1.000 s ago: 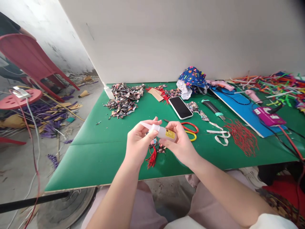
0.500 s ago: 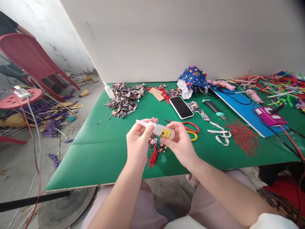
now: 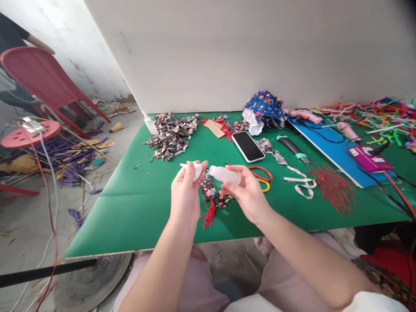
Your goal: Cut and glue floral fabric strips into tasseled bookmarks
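Note:
My left hand (image 3: 186, 186) pinches a white nozzle cap (image 3: 196, 170) whose thin tip points left. In my right hand (image 3: 250, 190) lies a translucent white glue bottle (image 3: 224, 174), tilted on its side with its neck toward the cap. A small gap separates cap and bottle. Below them on the green table is a flowered fabric piece (image 3: 208, 187) with a red tassel (image 3: 209, 215). Scissors (image 3: 264, 174) with red and yellow handles lie just behind my right hand, their blades mostly hidden.
Behind the hands lie a phone (image 3: 248, 146) and a heap of fabric scraps (image 3: 170, 134) with another white bottle (image 3: 150, 125) beside it. To the right are a utility knife (image 3: 292, 148), red cords (image 3: 333, 188) and a purple box (image 3: 370, 159) with cables. A person sits at the far left.
The nozzle cap has come off the bottle; my left hand holds it apart to the left. The bottle has turned in my right hand, so its yellow label no longer shows.

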Action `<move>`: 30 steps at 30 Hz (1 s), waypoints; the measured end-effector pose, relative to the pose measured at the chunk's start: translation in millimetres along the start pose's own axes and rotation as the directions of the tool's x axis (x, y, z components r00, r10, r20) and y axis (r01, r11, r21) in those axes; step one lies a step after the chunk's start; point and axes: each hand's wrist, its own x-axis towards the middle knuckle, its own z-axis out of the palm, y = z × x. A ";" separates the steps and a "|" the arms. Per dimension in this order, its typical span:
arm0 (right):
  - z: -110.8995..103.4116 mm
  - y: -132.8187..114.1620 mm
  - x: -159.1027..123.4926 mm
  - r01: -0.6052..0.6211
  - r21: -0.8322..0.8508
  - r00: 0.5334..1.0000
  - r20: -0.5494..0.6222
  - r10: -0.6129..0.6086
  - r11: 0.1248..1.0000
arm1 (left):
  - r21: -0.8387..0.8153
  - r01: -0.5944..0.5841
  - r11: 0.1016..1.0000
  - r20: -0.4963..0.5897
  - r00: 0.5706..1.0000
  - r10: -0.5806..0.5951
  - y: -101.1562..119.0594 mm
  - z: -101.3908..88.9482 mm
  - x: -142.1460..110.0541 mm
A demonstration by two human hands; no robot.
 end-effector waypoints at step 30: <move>-26.6 -24.8 16.4 -0.106 0.212 0.988 0.136 0.078 0.972 | 0.938 -0.129 0.323 0.094 0.988 0.123 39.3 -77.1 47.9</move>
